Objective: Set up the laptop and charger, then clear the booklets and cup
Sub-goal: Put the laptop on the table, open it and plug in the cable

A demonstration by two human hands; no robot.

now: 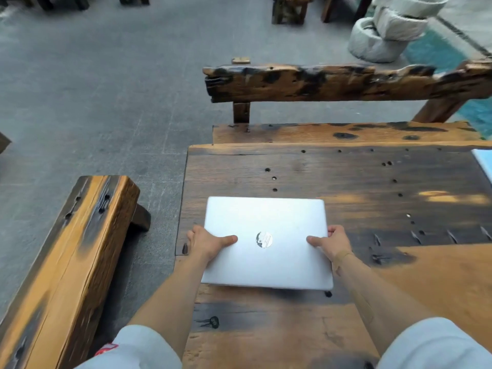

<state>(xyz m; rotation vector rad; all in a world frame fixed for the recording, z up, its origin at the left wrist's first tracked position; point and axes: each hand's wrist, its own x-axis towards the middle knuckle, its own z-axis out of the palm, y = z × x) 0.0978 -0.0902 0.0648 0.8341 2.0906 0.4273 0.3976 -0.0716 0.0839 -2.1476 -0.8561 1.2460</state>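
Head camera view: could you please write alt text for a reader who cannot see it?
Two bare hands, left and right, grip the side edges of a closed silver laptop at the near left part of a dark wooden table. A wooden bench stands at the left, another beyond the table.

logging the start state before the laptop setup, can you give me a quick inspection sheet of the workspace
surface: dark, weathered wooden table with holes and worn pale patches
job's things: closed silver laptop near the table's left front corner, lid shut; whether it rests flat or is slightly lifted is unclear; charger, booklets and cup not seen
clutter: a pale blue-edged item cut off at the right edge, cannot tell what it is
grippers: left hand grips the laptop's left edge, right hand its right edge, thumbs on the lid
cables: nothing seen
surroundings: wooden bench to the left, backed bench beyond the table, grey paved floor, stacked stone rings at upper right
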